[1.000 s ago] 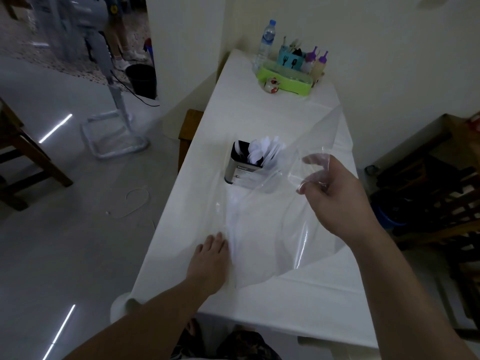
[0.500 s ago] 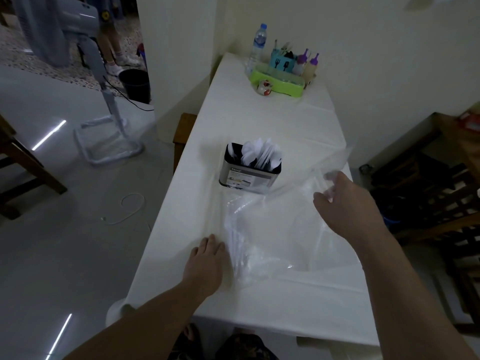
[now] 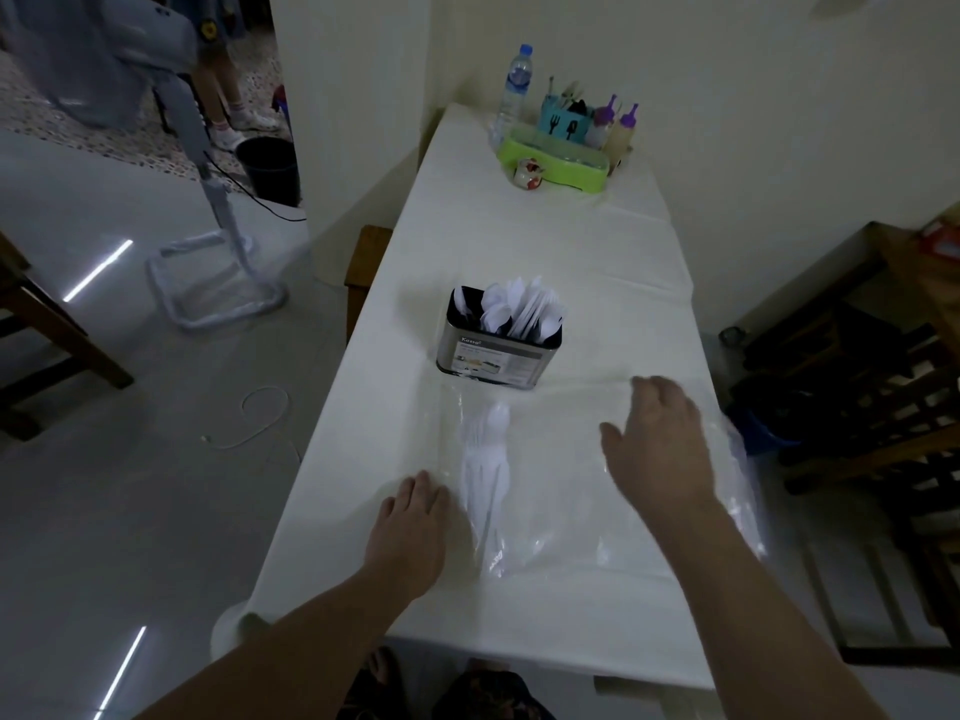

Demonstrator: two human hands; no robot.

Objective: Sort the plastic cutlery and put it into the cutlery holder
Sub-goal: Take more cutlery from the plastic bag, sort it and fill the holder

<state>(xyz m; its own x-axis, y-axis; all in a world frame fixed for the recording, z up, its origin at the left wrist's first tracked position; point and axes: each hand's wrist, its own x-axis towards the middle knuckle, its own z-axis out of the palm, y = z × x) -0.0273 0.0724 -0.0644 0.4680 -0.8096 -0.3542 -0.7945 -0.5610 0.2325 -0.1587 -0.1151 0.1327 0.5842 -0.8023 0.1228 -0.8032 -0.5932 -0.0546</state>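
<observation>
A long bench (image 3: 519, 241) covered in white cloth is set against a cream wall; a clear plastic bag (image 3: 623, 511) is spread flat on its near end, with a bundle of white plastic cutlery (image 3: 485, 470) seen inside at its left edge; the cutlery holder (image 3: 498, 340), already filled with white pieces, is stood just beyond the bag; the left hand (image 3: 410, 532) is laid flat beside the bundle, fingers straight; the right hand (image 3: 660, 449) is held over the bag, fingers relaxed and apart, nothing gripped; a green tray (image 3: 550, 163) and water bottle (image 3: 517, 85) are placed at the far end.
</observation>
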